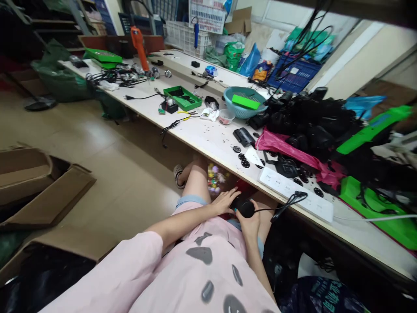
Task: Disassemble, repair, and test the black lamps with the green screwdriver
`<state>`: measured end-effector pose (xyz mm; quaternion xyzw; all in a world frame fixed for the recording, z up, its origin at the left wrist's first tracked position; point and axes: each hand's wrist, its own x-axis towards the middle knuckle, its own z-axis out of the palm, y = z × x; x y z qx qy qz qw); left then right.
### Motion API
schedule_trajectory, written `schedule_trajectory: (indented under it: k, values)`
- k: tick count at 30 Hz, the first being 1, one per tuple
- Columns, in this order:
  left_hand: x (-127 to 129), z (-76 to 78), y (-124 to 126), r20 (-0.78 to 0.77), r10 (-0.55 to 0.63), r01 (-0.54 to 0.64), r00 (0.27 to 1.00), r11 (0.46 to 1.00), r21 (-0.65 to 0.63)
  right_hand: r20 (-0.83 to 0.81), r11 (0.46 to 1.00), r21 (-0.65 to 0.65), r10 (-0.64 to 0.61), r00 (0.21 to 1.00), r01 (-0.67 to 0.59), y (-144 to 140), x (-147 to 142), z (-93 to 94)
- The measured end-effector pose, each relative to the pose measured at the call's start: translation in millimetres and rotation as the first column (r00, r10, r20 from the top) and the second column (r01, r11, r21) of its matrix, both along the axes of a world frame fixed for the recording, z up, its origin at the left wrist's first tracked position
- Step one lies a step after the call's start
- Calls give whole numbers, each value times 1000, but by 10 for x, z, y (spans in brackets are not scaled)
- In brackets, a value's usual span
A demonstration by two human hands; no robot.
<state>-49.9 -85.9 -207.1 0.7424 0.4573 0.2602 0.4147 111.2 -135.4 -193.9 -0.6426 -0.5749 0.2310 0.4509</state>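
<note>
I have both hands down in my lap, just below the edge of the long surface. My left hand rests with fingers spread over the top of a small black device, and my right hand cups it from below, fingers curled around its rounded end; together they grasp it. A black cable runs from the device up to a white power strip lying near the surface's edge. Just beyond the strip sit a pink bag and small black discs. Farther along the surface I see a teal basket and a green tray. Cardboard boxes lie on the floor to my left.
</note>
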Motion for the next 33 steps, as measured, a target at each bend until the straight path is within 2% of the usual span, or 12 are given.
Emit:
schedule_trajectory:
  k: [3,6,8,10,12,13,15,18,21,26,30,33]
  values:
    - [5,170,157,32,-188,184,982,978,97,-51,997,-5,82,995,-82,-22,70,65]
    - [-2,284,304,43,-283,275,958,952,132,-80,989,18,146,986,-145,-62,316,196]
    - [-24,325,359,38,-287,280,957,951,131,-77,992,48,123,989,-120,-54,603,352]
    - [-49,350,383,22,-278,273,960,955,117,-49,995,97,14,999,-9,34,936,555]
    - [-55,366,392,-1,-279,278,960,956,97,-8,978,164,-129,992,128,228,1231,765]
    - [-46,372,396,-13,-287,287,958,954,84,22,970,186,-165,986,158,360,1344,860]
    - [-3,378,403,-33,-317,318,948,947,48,92,972,193,-152,984,132,662,1492,1015]
    - [85,354,422,-48,-376,375,925,927,-18,185,988,142,-81,979,55,1073,1574,1154]
    - [145,288,461,-49,-429,425,902,902,-82,276,992,97,-109,955,85,1290,1573,1194]
    - [196,207,478,-23,-462,453,887,878,-156,391,991,53,-133,911,122,1302,1474,1141]
    - [199,232,371,24,-432,430,901,887,-170,396,993,66,-117,911,99,1236,1494,1134]
    - [124,311,262,82,-370,379,925,913,-153,361,997,71,-52,931,28,1233,1694,1118]
